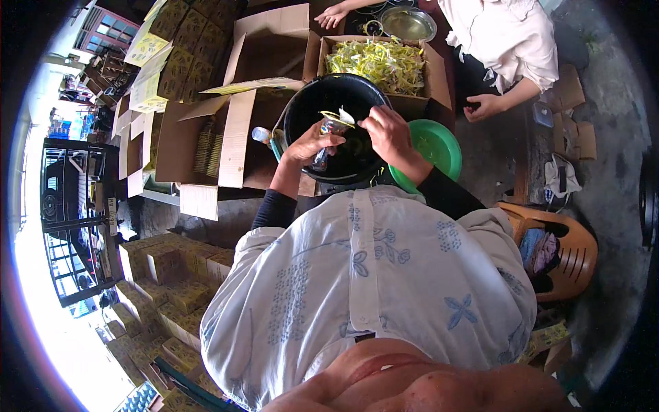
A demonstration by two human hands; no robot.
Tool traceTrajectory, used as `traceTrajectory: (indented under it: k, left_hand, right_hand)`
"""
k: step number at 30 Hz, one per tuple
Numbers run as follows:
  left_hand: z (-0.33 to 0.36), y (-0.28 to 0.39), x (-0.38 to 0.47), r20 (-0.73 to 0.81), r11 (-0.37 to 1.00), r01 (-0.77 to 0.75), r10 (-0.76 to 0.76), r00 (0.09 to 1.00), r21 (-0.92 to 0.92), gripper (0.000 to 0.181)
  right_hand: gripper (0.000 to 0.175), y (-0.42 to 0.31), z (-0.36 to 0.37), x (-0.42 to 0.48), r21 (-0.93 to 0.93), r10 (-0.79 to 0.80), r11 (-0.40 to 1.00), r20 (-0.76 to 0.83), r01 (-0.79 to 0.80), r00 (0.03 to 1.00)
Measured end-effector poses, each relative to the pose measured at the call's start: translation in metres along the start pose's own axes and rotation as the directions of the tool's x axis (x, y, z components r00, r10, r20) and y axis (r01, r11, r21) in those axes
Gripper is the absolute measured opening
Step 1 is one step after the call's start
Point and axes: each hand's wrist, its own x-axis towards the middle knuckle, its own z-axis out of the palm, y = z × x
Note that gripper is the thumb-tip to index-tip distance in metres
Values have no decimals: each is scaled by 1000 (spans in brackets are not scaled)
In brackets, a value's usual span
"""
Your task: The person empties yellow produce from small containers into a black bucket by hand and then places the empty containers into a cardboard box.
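Observation:
My left hand [313, 144] grips a clear plastic cup [320, 157] with print on its side, tilted over a black bucket [340, 85]. A yellow rim [337, 119] runs around the cup's top, and a white flap [346, 114] stands up from it. My right hand [386, 131] is at the right end of that rim, its fingers bent together; whether they pinch the rim is too small to tell. Dark contents lie in shadow inside the bucket. Just right of it, partly under my right forearm, is a green plastic basin [445, 149].
Behind the bucket, a cardboard box [437, 77] holds yellow and clear strips [376, 64]. Open cartons [237, 139] stand at left, one with stacked yellow-rimmed items [208, 149]. Across the table is another person [507, 41], hands apart from mine. A metal bowl [408, 23] and an orange plastic chair [566, 257] are at right.

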Motion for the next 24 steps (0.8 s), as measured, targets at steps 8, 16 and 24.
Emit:
traceTrajectory:
  k: [8, 16, 24]
  left_hand:
    - [1, 8, -4, 54, 937, -158, 149, 987, 311, 43]
    - [9, 15, -14, -119, 905, -212, 272, 955, 368, 48]
    - [9, 2, -10, -72, 983, -126, 136, 988, 130, 42]
  right_hand:
    - [12, 28, 31, -11, 558, 431, 633, 322, -537, 843]
    - [7, -3, -2, -8, 147, 108, 983, 10, -108, 994]
    - [15, -11, 1, -12, -78, -21, 997, -33, 19, 999]
